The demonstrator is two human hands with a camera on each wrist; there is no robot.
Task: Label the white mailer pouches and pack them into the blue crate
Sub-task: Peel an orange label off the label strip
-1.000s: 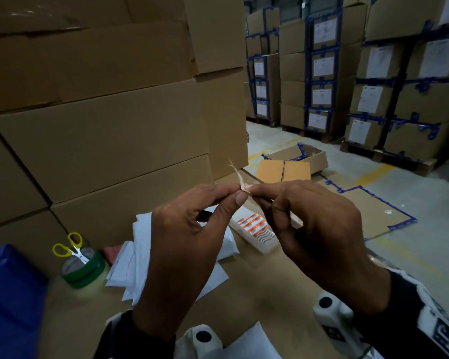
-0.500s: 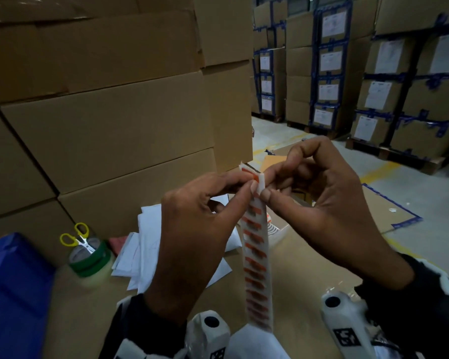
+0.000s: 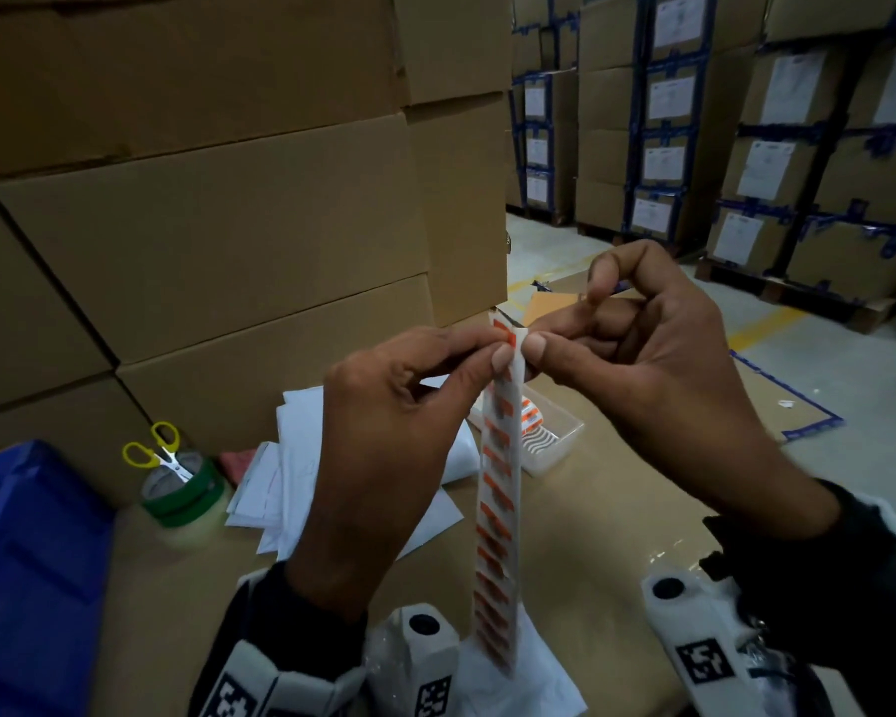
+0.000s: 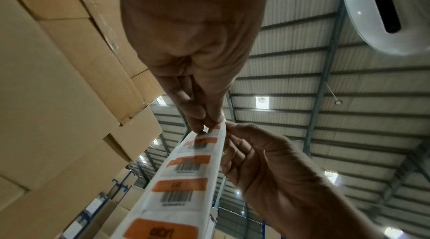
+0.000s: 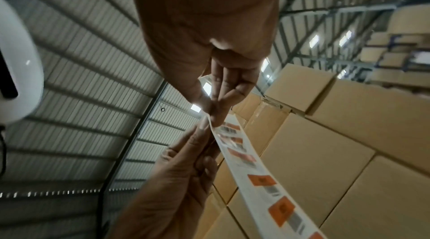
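Both hands pinch the top end of a hanging strip of orange barcode labels [image 3: 498, 509]; the left hand [image 3: 384, 458] grips its left edge, the right hand [image 3: 642, 375] its right. White mailer pouches [image 3: 291, 458] lie heaped on the cardboard bench [image 3: 590, 535] behind the left hand; the blue crate [image 3: 32, 561] stands far left.

Dim warehouse: stacked cardboard cartons [image 3: 208, 240], grey floor [image 3: 859, 364], ribbed roof [image 4: 349, 114].

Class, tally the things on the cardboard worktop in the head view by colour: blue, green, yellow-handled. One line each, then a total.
Blue: 1, crate
Green: 1, tape roll
Yellow-handled: 1, scissors
Total: 3
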